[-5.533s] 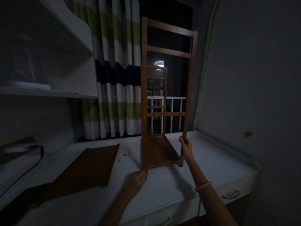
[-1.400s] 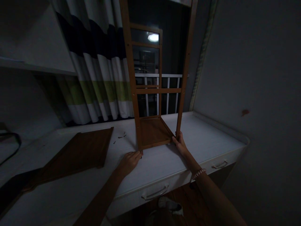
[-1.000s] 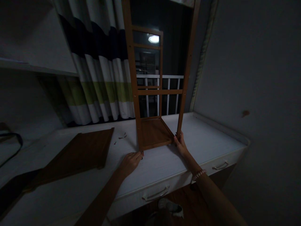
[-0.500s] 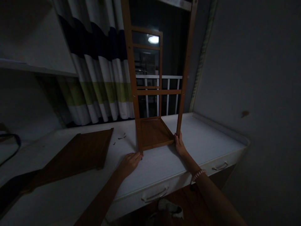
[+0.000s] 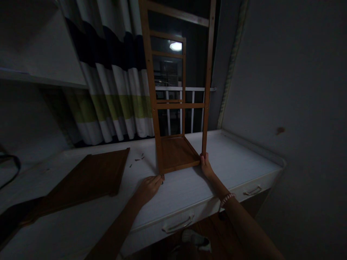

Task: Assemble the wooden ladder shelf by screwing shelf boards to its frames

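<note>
A tall brown wooden rack [image 5: 181, 105] stands on the white desk, with a flat shelf board [image 5: 177, 153] low between its legs. At the foot of its near left leg, my left hand [image 5: 149, 186] is closed, fingertips pinched on the leg's end. A tiny dark piece shows just under those fingertips, too small to name. My right hand [image 5: 206, 167] wraps round the bottom of the near right leg, beside the shelf's corner; its thumb lies against the wood. On my right wrist is a beaded bracelet [image 5: 227, 199].
A separate wooden panel [image 5: 94, 177] lies on the desk [image 5: 244, 159] at left, several small dark bits [image 5: 137, 159] near it. Behind are a striped curtain [image 5: 121, 104] and a dark window with white bars [image 5: 192, 108]. Drawer handles [image 5: 179, 224] line the desk's front; a wall [image 5: 298, 90] bounds the right.
The rack's near side has shifted left at the top, its right post now more upright, and a wooden upper crossbar shows more fully. Both hands stay at the leg bottoms.
</note>
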